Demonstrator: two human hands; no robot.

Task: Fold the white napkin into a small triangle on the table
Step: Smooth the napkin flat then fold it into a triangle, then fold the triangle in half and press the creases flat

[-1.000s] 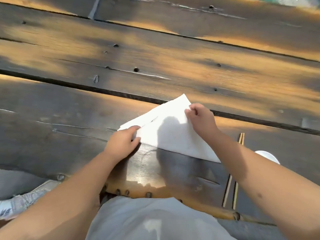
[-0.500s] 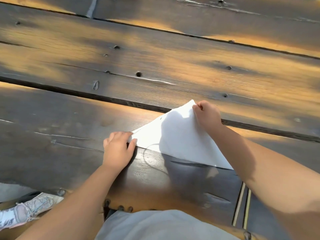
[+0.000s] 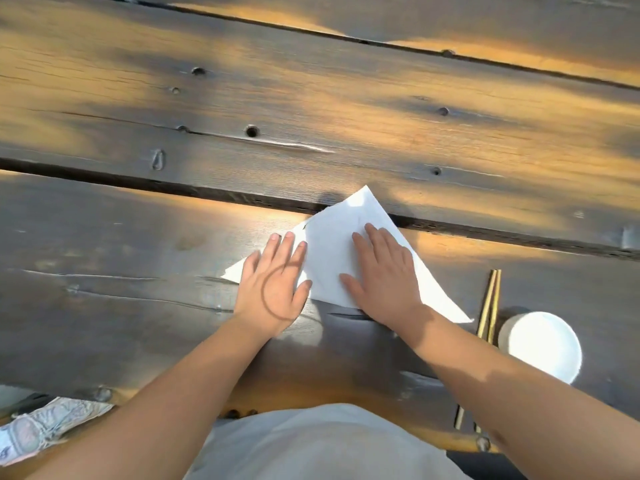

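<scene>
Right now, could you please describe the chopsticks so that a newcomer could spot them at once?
Start at the dark plank table and find the white napkin near its front edge. Just right of the napkin, beside a white bowl, lie the chopsticks: two thin, pale sticks, the only slender things there.

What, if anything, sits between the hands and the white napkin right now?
Nothing visible does. The left hand and right hand both lie flat on the white napkin, pressing it onto the wooden table. The chopsticks and white bowl sit off to the right, apart from the fold.
</scene>
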